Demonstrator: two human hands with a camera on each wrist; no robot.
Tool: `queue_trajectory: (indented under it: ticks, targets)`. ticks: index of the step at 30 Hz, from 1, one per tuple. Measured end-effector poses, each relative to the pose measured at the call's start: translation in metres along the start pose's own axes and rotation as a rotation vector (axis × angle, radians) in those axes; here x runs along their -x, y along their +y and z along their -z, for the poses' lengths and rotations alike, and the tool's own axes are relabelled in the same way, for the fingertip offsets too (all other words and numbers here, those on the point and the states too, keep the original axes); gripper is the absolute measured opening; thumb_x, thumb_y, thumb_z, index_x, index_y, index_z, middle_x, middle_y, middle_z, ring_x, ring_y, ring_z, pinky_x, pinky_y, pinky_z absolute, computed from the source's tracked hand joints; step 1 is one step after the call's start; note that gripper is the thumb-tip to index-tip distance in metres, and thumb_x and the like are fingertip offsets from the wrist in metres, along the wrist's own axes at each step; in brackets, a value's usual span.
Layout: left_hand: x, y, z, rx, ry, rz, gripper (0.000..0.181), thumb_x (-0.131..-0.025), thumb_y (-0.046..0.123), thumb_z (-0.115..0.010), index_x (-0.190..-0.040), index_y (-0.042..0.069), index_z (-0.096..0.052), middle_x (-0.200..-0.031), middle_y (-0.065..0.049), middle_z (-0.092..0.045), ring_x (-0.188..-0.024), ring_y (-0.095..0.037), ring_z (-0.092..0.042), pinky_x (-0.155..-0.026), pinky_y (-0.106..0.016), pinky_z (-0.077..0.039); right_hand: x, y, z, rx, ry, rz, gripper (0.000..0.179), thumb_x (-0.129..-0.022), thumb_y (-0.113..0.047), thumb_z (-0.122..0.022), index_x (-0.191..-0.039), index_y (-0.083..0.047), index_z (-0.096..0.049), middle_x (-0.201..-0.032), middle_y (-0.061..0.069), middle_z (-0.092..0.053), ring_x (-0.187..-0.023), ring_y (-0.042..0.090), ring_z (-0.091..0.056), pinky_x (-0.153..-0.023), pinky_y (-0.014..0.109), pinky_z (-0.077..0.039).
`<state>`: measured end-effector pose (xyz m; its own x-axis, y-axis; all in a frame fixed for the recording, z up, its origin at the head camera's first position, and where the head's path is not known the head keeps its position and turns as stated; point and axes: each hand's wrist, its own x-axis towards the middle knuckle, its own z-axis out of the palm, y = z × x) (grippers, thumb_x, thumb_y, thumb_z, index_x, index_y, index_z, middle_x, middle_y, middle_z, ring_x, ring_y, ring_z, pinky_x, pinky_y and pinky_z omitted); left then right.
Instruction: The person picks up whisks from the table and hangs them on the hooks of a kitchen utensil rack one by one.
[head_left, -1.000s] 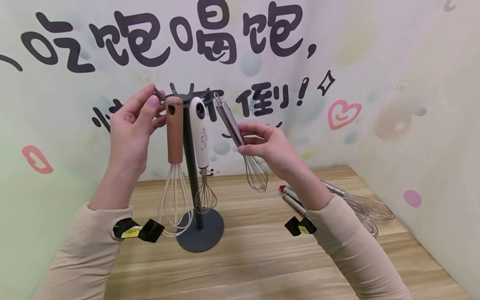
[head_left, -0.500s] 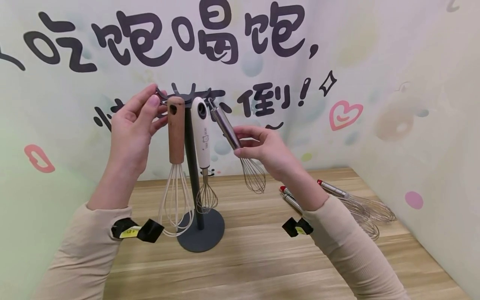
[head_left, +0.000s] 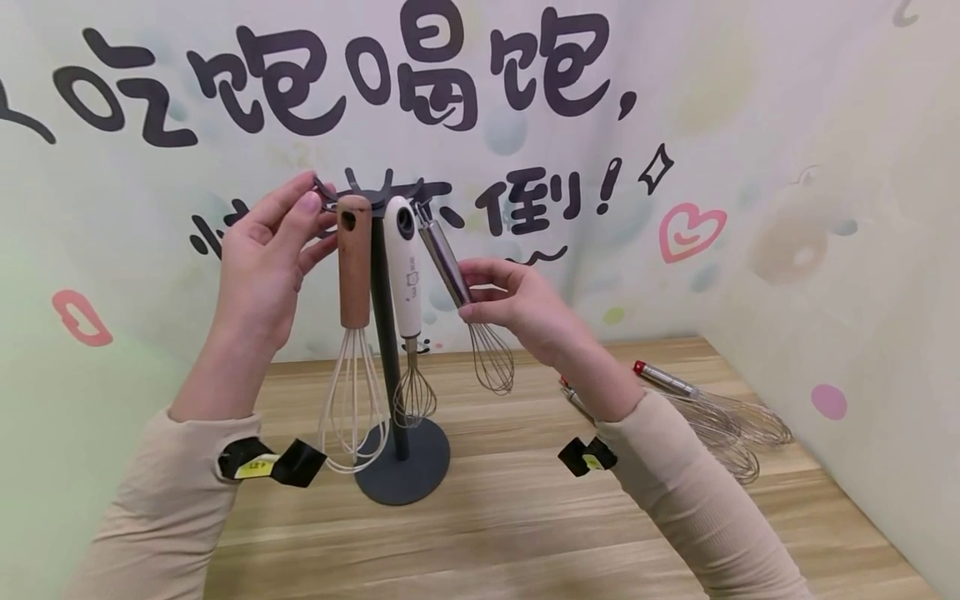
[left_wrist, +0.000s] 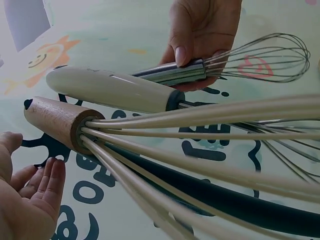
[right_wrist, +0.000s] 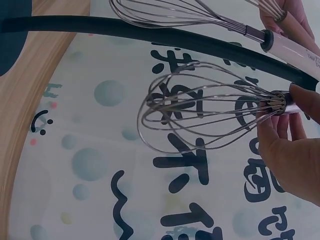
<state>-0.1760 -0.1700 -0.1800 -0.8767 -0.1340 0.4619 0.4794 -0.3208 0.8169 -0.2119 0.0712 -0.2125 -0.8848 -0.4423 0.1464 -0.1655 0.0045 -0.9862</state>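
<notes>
A dark grey utensil stand (head_left: 383, 350) rises from a round base, with hooks at its top. My left hand (head_left: 258, 267) pinches one of its left hooks between thumb and fingers. From the stand hang a whisk with a wooden handle (head_left: 354, 267) and a smaller whisk with a white handle (head_left: 406, 275). On the right, my right hand (head_left: 521, 304) grips a small metal whisk (head_left: 444, 260) low on its handle, tilted, wires down. Its hanging loop is at a right hook; whether it sits on the hook I cannot tell. The right wrist view shows its wires (right_wrist: 200, 107) up close.
Several metal whisks (head_left: 675, 379), some with red ends, lie on the wooden table (head_left: 525, 517) at the right, partly behind the right forearm. A printed wall (head_left: 600, 250) stands close behind the table, with side walls left and right.
My right hand has moved left and slightly down with the metal whisk, bringing its loop from beside the stand to the right hook. The left hand keeps its hold on the stand.
</notes>
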Motion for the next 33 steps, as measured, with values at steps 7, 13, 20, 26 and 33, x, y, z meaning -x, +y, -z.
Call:
queue_trajectory:
  ticks: [7, 13, 20, 26, 33]
  targets:
    - [0.002, 0.003, -0.004, -0.001, 0.056, 0.025, 0.047, -0.088, 0.017, -0.067, -0.131, 0.004, -0.051, -0.108, -0.004, -0.061, -0.089, -0.01, -0.066, -0.08, -0.018, -0.057, -0.002, 0.001, -0.006, -0.032, -0.019, -0.005, 0.056, -0.08, 0.017, -0.057, -0.134, 0.008, -0.045, -0.099, -0.002, -0.057, -0.09, 0.008, -0.06, -0.079, 0.017, -0.052]
    - [0.005, 0.006, -0.008, -0.003, 0.096, 0.016, 0.033, -0.086, 0.017, -0.069, -0.115, 0.006, -0.056, -0.099, -0.004, -0.059, -0.086, -0.012, -0.064, -0.077, -0.019, -0.058, -0.005, 0.002, -0.008, -0.037, -0.025, -0.022, 0.055, -0.081, 0.017, -0.057, -0.134, 0.008, -0.045, -0.099, -0.001, -0.057, -0.09, 0.008, -0.06, -0.08, 0.017, -0.052]
    - [0.007, 0.006, -0.007, 0.022, 0.066, 0.001, 0.023, -0.087, 0.016, -0.068, -0.107, 0.005, -0.064, -0.095, -0.003, -0.063, -0.087, -0.013, -0.065, -0.078, -0.02, -0.058, -0.006, 0.004, -0.009, -0.027, -0.022, -0.019, 0.052, -0.082, 0.016, -0.058, -0.132, 0.008, -0.047, -0.099, -0.001, -0.058, -0.093, 0.009, -0.061, -0.084, 0.02, -0.052]
    - [0.009, 0.008, -0.004, 0.03, 0.039, 0.006, 0.023, -0.09, 0.019, -0.065, -0.108, 0.004, -0.066, -0.097, -0.003, -0.065, -0.091, -0.014, -0.067, -0.08, -0.021, -0.058, -0.005, 0.005, -0.012, -0.023, -0.029, -0.022, 0.049, -0.084, 0.014, -0.058, -0.132, 0.007, -0.048, -0.101, -0.001, -0.06, -0.094, 0.009, -0.062, -0.097, 0.028, -0.051]
    - [0.011, 0.009, -0.004, 0.001, 0.029, 0.01, 0.022, -0.092, 0.019, -0.062, -0.109, 0.004, -0.064, -0.1, -0.003, -0.064, -0.092, -0.014, -0.067, -0.081, -0.02, -0.058, -0.005, 0.006, -0.011, 0.001, -0.028, -0.02, 0.049, -0.086, 0.01, -0.058, -0.134, 0.005, -0.048, -0.108, 0.003, -0.06, -0.098, 0.009, -0.061, -0.103, 0.033, -0.049]
